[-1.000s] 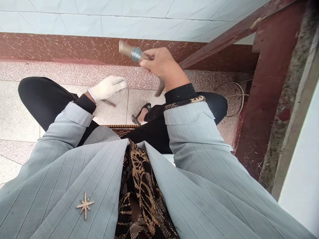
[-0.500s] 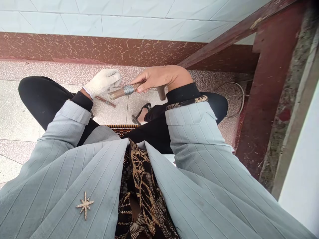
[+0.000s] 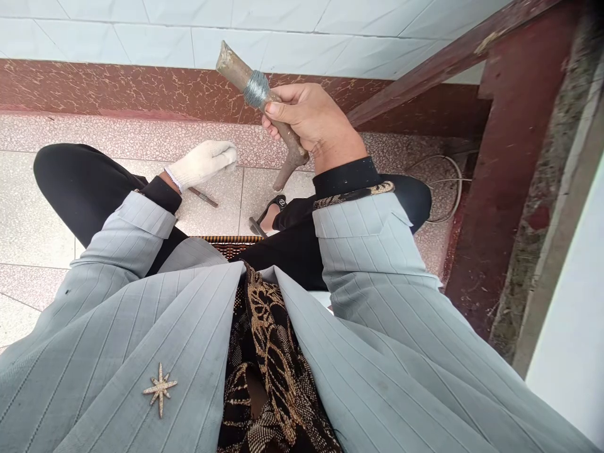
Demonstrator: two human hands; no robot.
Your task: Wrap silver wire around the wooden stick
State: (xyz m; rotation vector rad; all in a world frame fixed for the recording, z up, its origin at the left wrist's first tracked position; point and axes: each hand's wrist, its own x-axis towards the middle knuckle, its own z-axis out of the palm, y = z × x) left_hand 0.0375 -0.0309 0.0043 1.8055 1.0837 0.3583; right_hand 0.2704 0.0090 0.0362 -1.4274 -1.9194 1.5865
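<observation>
My bare right hand (image 3: 314,119) is wrapped round a crooked wooden stick (image 3: 287,135), whose bent lower end points down toward the floor. Around its upper part sits a tight winding of shiny grey strand (image 3: 257,89), wire or thread. The stick's cut end tilts up to the left, in front of the tiled wall. Lower and to the left, my left hand (image 3: 202,163) wears a white knit glove, its fingers pressed together in a pinch. Whatever they hold is too fine to make out. Below the glove, a thin brown rod (image 3: 204,197) lies on the floor, partly covered.
A dark red wooden frame (image 3: 512,145) with a slanting brace (image 3: 425,63) stands on the right. Beside it a pale cable (image 3: 455,189) loops on the floor. The edge of a woven wicker seat (image 3: 231,245) shows between my legs. A tiled wall (image 3: 141,41) rises ahead.
My right hand dipped, bringing the stick's cut end down near the glove, then swung it up again, tilted higher left. My left hand drew back slightly and returned, staying pinched.
</observation>
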